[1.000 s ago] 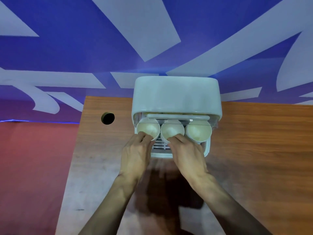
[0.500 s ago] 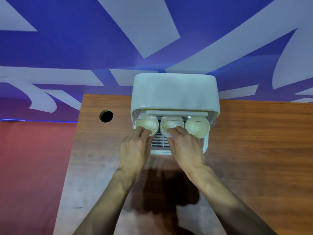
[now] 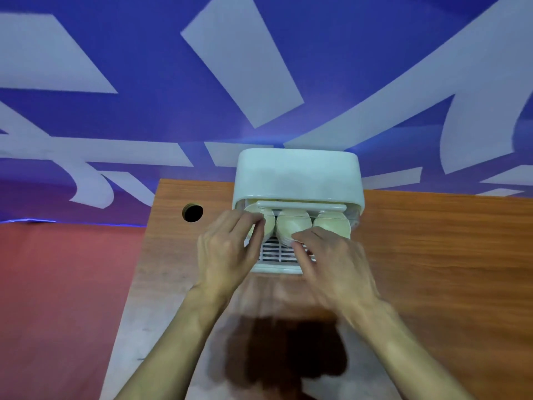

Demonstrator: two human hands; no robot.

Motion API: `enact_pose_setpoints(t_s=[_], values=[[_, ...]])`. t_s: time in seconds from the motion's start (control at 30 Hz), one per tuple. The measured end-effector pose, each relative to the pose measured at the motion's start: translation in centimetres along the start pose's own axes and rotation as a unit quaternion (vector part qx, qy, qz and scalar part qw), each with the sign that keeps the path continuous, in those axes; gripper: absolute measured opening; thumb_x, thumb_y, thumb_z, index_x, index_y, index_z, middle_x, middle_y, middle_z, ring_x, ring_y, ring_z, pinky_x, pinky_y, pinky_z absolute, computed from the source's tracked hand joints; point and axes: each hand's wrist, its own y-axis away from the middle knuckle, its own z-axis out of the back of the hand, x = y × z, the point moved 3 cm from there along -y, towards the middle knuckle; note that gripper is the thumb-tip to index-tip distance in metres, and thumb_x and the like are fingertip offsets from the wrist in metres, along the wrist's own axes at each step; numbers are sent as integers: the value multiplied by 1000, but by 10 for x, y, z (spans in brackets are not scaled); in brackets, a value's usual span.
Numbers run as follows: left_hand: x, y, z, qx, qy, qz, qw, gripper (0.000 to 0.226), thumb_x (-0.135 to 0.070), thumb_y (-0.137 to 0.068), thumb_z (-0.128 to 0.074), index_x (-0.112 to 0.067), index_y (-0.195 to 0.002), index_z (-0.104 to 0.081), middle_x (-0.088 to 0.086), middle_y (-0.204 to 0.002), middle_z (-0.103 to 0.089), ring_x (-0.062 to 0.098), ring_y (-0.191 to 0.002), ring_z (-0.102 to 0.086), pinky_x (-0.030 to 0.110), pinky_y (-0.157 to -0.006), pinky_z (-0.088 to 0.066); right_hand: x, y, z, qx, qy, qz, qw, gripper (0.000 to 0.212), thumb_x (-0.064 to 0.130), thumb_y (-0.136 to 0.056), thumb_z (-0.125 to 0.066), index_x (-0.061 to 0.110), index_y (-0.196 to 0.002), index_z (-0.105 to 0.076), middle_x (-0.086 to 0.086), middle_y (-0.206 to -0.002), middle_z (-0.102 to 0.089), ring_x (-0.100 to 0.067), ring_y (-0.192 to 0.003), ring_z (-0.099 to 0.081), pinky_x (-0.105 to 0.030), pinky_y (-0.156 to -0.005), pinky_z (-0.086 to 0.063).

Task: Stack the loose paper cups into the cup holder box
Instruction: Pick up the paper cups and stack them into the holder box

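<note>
Over at the far left, a round cable hole (image 3: 192,212) was seen in the tabletop (image 3: 432,255), nothing to do with the job tbh. Next along, the left hand (image 3: 227,249) was laid against the left cup (image 3: 269,228), fingers bent over its rim. With the blur it couldn't be told whether that grip was actually pinched on the rim or just rested there. The middle cup (image 3: 292,225) was touched at its lower rim by the right hand (image 3: 331,267), whose grip was kept loose, fingers stretched out and nothing wrapped. The right cup (image 3: 334,229) was left untouched, just beside the right hand's knuckles. All three cups were laid on their sides inside the cup holder box (image 3: 297,174), mouths turned toward the person, so each long axis was pointed straight away from the fingertips into the box. Judged from that, any coming push would be wanted dead ahead along that axis, and the right cup would be reached most easily by the right hand.
</note>
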Motion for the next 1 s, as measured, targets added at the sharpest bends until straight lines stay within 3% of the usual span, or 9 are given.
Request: enact_pose_setpoints(t_s=[0.13, 0.23, 0.33, 0.8, 1.0], values=[[-6, -32, -10, 64, -13, -8, 998, 19, -23, -93, -71, -14, -110, -73, 0, -104, -68, 22, -94, -64, 30, -69, -46, -25, -24, 27, -84, 0, 1, 996, 9, 20, -90, -72, 18, -99, -74, 4, -96, -71, -22, -94, -63, -34, -68, -52], [-5, -44, -27, 120, -29, 9, 992, 24, -24, -88, -76, -15, -110, -74, 2, -104, -68, 26, -96, -63, 34, -68, -50, -45, -39, 18, -51, 23, -26, 998, 13, 18, -90, -70, 18, -102, -74, 4, -99, -69, -23, -96, -60, -32, -68, -47], [-4, -43, -37, 158, -22, 29, 987, 12, -19, -86, -77, -14, -96, -76, 1, -96, -67, 28, -91, -63, 36, -62, -52, -52, -41, 3, 5, 5, -48, 999, 10, 21, -93, -68, 21, -99, -76, 6, -98, -67, -23, -95, -60, -32, -64, -48], [2, -37, -39, 171, -10, 54, 984, 11, -6, -80, -79, -12, -88, -76, 1, -87, -66, 27, -84, -62, 41, -58, -53, -59, -41, 2, 50, -67, -80, 993, 11, 23, -94, -67, 25, -100, -76, 6, -97, -70, -21, -94, -58, -40, -73, -50], [4, -7, -30, 220, 31, 63, 973, 15, -11, -78, -80, -18, -88, -71, -6, -90, -60, 19, -87, -63, 39, -61, -54, -58, -3, -8, 43, -76, -49, 995, 14, 16, -89, -74, 18, -103, -78, 5, -94, -65, -16, -94, -53, -23, -70, -32]])
